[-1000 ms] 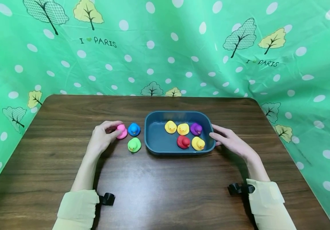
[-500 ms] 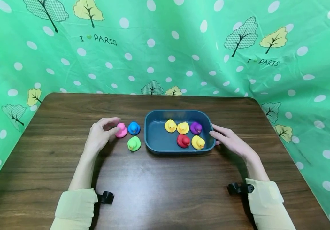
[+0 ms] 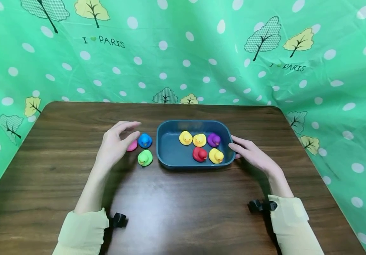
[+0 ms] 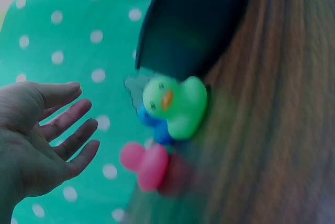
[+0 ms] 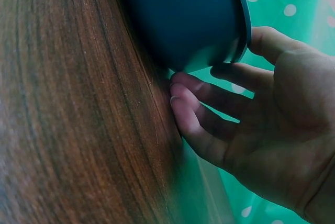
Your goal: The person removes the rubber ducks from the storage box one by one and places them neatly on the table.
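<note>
My left hand (image 3: 114, 143) hovers over the pink rubber duck (image 3: 132, 145) in the head view, partly covering it. In the left wrist view its fingers are spread with nothing between them, and the pink duck sits apart from them. Beside it stand a blue rubber duck (image 3: 145, 140) and a green rubber duck (image 3: 145, 158). My right hand (image 3: 254, 154) holds the right end of a dark blue tray (image 3: 173, 165), thumb at the rim and fingers against the outer wall (image 5: 183, 20). Inside the tray are several ducks: yellow ones (image 3: 186, 138), a purple one (image 3: 214, 140) and a red one (image 3: 200, 154).
The brown wooden table (image 3: 176, 212) carries everything. A green dotted curtain (image 3: 183, 53) hangs behind and along the sides. Black wrist straps with small cameras (image 3: 119, 220) sit by both sleeves.
My left hand draws back from the pink duck, then rises and shifts right over it, its fingers opening. The right hand stays at the tray's end. The head view shifts slightly.
</note>
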`<state>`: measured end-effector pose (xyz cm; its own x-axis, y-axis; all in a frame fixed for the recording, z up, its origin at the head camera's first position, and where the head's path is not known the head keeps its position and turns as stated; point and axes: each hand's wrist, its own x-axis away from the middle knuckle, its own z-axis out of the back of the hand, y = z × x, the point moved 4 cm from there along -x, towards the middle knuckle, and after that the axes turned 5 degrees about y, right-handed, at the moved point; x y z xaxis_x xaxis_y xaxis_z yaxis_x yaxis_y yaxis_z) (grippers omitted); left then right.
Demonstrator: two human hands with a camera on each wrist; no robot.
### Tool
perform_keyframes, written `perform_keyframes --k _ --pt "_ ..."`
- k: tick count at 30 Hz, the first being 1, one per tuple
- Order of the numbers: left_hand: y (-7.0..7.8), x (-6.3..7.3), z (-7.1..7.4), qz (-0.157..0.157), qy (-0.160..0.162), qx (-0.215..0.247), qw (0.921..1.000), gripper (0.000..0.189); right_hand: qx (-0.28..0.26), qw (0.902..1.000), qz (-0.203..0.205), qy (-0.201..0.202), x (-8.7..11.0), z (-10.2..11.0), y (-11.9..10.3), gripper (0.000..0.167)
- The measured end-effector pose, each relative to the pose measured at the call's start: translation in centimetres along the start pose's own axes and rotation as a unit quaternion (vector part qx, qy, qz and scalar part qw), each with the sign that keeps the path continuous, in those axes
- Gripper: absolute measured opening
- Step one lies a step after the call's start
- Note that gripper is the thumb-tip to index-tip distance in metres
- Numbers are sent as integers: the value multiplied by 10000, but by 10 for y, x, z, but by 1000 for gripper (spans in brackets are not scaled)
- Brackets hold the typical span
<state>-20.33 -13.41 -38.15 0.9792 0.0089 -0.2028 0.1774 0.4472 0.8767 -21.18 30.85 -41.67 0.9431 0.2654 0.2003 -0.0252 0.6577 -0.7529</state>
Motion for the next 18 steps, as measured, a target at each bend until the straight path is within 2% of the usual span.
perform_keyframes --k 4,10,14,18 --pt "23 -6 -13 -238 -298 64 9993 31 -17 10000 -29 -3 -1 0 0 62" --pt "52 -15 -43 -891 -791 -259 9925 33 -96 9999 -52 1 -1 -1 -1 64" --pt "62 -21 -68 -1117 -1169 -520 9855 34 -117 9999 -42 -6 1 0 -2 64" --pt "65 -23 -87 -1144 -1453 -591 9810 35 -145 9999 -44 -16 2 0 -2 65"
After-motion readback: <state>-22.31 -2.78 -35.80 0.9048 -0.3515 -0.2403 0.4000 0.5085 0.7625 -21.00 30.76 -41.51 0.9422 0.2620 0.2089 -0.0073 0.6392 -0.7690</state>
